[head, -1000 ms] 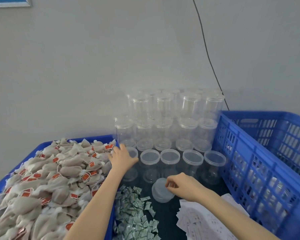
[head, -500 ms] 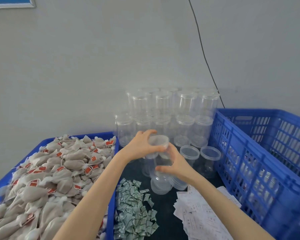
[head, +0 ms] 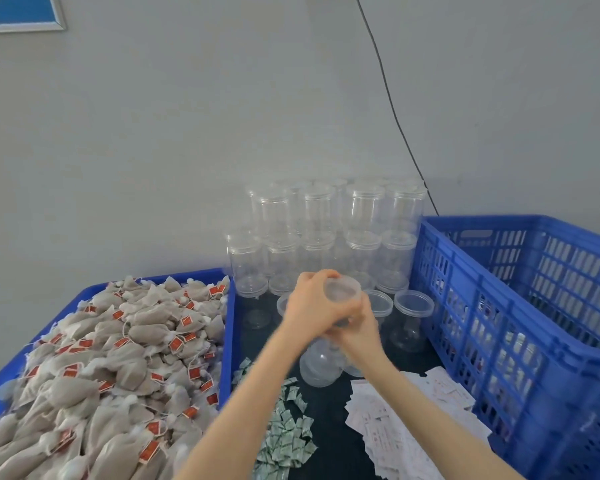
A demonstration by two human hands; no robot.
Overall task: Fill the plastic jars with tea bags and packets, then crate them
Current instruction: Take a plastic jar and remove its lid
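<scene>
We hold a clear jar [head: 329, 327] above the dark table [head: 329, 414], left hand [head: 309, 306] gripping its lid [head: 342, 289], right hand [head: 359, 332] wrapped round the body, apparently unscrewing. Risk: slick plastic slips, toppling the stacked jars [head: 326, 230] behind.

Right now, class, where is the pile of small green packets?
In the head view, the green packets lie bottom centre, between the tea bag crate and white packets.
</scene>
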